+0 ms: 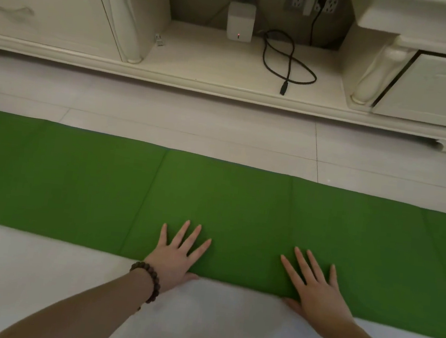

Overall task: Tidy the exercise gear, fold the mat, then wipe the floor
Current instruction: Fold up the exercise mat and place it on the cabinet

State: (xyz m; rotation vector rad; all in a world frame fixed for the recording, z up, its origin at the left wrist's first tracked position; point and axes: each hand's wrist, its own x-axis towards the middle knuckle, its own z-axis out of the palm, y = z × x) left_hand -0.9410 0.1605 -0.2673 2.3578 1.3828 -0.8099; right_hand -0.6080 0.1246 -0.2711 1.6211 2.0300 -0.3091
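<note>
The green mat (212,201) is running off the picture at both its left and right ends, so its full length is not showing. Under the near edge of the mat, the thumbs of the left hand (175,258) and right hand (316,288) are tucking partly out of sight. Beyond the mat, the cream cabinet (65,26) is being cropped at the top and both sides. The sockets (313,2) above it are too blurred for reading detail.
</note>
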